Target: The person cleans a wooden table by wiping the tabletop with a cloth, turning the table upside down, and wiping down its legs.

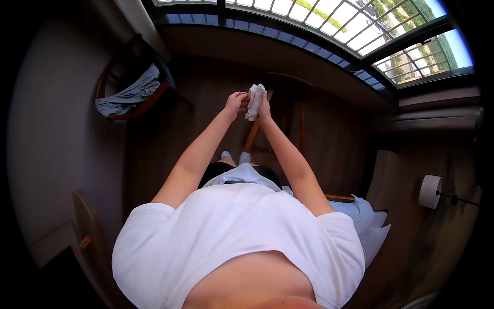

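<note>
A crumpled white cloth [254, 101] is held up in front of me at arm's length; it could be thin fabric or paper. My right hand [264, 109] grips it from the right side, fingers closed around its edge. My left hand [236, 103] is just left of the cloth, its fingers partly bent and apart and pointing toward it. Whether the left fingertips touch the cloth is hard to make out.
Beneath my hands a wooden piece of furniture [301, 129] stands on the dark floor. On the left, a wooden chair [139, 114] carries grey-blue clothing [131, 95]. Barred windows [329, 26] run along the far side. Pillows [363, 216] and a white lamp [430, 191] are at right.
</note>
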A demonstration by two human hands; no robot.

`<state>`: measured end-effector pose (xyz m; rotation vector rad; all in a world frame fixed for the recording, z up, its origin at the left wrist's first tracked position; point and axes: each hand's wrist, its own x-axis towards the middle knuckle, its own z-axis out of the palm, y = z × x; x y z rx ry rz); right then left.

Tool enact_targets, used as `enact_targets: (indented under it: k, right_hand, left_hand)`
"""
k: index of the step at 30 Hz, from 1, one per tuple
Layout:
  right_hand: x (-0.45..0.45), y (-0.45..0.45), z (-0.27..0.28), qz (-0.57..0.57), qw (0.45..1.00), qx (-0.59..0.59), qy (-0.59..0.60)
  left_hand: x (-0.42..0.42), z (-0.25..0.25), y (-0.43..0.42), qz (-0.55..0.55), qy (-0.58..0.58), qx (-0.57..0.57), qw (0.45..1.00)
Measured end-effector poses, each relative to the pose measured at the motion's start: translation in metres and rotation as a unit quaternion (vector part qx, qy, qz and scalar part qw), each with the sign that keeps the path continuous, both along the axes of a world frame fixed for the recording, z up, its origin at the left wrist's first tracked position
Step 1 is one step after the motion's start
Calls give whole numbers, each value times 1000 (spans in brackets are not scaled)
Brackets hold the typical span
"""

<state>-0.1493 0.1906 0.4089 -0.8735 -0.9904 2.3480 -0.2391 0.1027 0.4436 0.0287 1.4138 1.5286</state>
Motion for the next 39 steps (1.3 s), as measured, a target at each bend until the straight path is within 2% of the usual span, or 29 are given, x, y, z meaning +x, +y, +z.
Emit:
enact_targets:
  k: [2, 5, 10, 12, 16, 24, 29, 35, 39]
  right_hand:
    - [0, 4, -1, -14, 999, -43, -28]
    - [-11, 6, -3, -25, 994, -8, -107]
    - [-57, -23, 0, 0, 995, -34, -95]
    - [-82, -45, 2, 61, 994, -51, -79]
    - [-130, -89, 4, 115, 989, -52, -80]
    - [-230, -177, -19, 68, 992, -58, -91]
    - [-261, -190, -11, 51, 991, -116, -42]
    - [-285, -179, -36, 47, 986, -145, -60]
    - [-316, -165, -53, 27, 986, -144, -82]
  left_hand:
    - [-3, -1, -9, 12, 15, -14, 1000]
    - [-12, 0, -26, 8, 32, -30, 999]
    - [-32, 5, -50, 83, 18, -17, 996]
    - [-50, 3, -66, 111, 15, -14, 994]
    - [-94, -5, -109, 146, 27, -19, 989]
    - [-214, -3, -227, 246, 110, -69, 961]
    - [-263, -18, -249, 217, 116, -99, 964]
    - [-290, -42, -226, 177, 152, -88, 968]
    - [-318, -92, -198, 141, 233, -93, 958]
